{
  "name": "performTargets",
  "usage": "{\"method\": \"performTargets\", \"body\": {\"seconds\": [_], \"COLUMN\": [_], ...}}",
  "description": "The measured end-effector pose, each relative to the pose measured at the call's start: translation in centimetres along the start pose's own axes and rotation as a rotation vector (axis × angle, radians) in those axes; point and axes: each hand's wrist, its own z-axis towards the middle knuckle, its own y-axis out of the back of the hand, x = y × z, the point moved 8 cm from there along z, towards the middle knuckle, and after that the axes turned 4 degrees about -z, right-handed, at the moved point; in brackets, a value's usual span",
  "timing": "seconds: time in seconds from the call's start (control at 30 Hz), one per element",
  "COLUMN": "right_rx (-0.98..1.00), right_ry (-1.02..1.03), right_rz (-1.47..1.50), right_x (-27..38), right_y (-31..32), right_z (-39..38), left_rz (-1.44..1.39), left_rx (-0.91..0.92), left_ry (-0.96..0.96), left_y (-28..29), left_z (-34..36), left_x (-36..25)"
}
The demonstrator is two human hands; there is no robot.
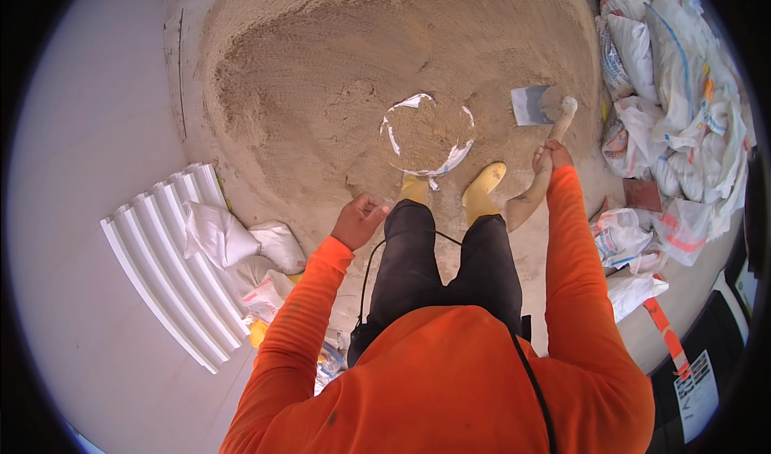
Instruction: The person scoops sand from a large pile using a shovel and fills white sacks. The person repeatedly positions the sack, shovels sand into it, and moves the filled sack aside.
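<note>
My right hand [554, 155] is wrapped round the wooden handle of a hoe [518, 207]. Its grey metal blade [532, 106] rests on the sand, right of a white sack [455, 158]. Sand fills the sack up to its crumpled, round rim, and it stands just in front of my boots. My left hand [359, 221] hangs beside my left knee with its fingers loosely curled in. Nothing shows in it, and it touches neither the sack nor the hoe.
A large sand pile [321, 69] spreads ahead. My yellow boots [483, 187] stand at its near edge. Stacked white sacks [675, 77] line the right side, with a reddish-brown block [642, 195] nearby. At left lie a white corrugated sheet [161, 253] and several filled bags [221, 233].
</note>
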Motion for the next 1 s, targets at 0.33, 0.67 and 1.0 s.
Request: {"method": "performTargets", "body": {"seconds": [0.33,0.67,1.0], "right_rx": [0.408,-0.361,-0.001], "right_ry": [-0.176,0.046,-0.034], "right_rz": [0.523,0.366,-0.807], "right_x": [4.0,-7.8,-23.1], "right_y": [20.2,34.0,-0.5], "right_z": [5.4,11.4,23.7], "left_rz": [-0.081,0.117,0.38], "left_rx": [-0.373,-0.367,-0.507], "left_ry": [0.64,0.598,0.337], "left_y": [4.3,3.4,8.9], "left_z": [11.1,22.7,35.7], "left_x": [22.4,30.1,36.5]}}
